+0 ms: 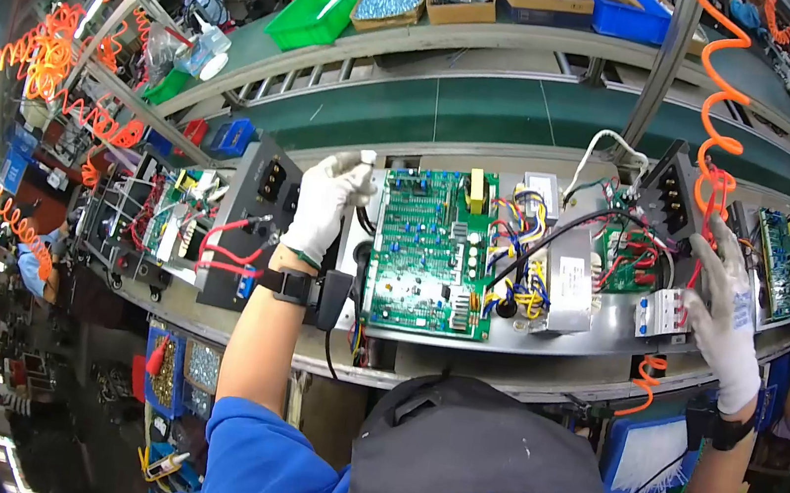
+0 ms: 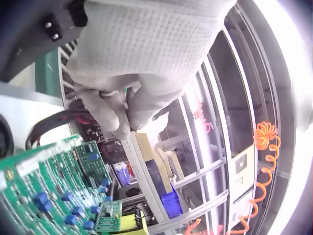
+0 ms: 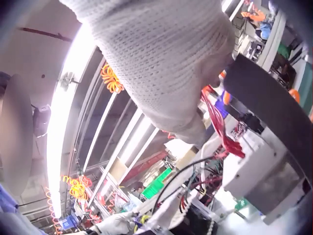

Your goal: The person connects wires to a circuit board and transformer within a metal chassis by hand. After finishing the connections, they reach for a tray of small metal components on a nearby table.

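My gloved left hand is raised beside the left edge of a green circuit board, fingers bent and fingertips close together. In the left wrist view its thumb and fingers meet just above the board's corner. A bright white spot shows at the tips; I cannot tell whether it is a held piece or the glove. My gloved right hand is at the right end of the open metal chassis, by a black panel. It holds a bundle of red wires that hangs from its fingers.
A transformer with yellow and blue wires and a white breaker sit on the chassis. Similar units stand left and right. Orange coiled hoses hang overhead. Behind runs a green conveyor, with a green bin on the shelf beyond.
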Tool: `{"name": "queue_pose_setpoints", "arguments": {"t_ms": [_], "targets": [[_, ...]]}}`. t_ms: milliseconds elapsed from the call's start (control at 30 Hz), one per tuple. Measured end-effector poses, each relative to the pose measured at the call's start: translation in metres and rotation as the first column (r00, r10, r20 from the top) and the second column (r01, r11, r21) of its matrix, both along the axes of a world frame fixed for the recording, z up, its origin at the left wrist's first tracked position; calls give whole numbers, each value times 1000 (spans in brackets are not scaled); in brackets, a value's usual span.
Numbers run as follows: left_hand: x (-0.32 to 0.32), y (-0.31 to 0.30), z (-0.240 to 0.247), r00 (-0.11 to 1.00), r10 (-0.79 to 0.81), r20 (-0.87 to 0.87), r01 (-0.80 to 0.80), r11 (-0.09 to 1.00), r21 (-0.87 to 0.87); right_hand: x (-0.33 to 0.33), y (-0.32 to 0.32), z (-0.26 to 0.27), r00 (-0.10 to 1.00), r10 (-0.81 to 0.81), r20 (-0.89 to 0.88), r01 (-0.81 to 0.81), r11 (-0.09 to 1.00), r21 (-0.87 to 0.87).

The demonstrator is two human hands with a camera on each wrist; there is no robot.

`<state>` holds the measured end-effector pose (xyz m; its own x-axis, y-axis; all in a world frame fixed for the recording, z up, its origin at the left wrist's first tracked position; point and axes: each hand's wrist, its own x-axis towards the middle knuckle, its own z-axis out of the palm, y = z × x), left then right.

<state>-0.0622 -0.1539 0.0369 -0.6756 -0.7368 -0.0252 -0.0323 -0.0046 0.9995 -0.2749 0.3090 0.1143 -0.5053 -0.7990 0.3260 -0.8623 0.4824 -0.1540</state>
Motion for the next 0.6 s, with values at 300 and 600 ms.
{"name": "queue_pose_setpoints", "arguments": {"t_ms": [300, 600], "targets": [[-8, -22, -3, 969, -157, 188, 205, 942, -267, 6, -12, -29, 939, -118, 322, 177, 971, -162], [-1, -65, -27, 891, -230, 392, 270, 961, -50, 11, -21, -35, 945, -190, 265, 247, 948, -200]]}}
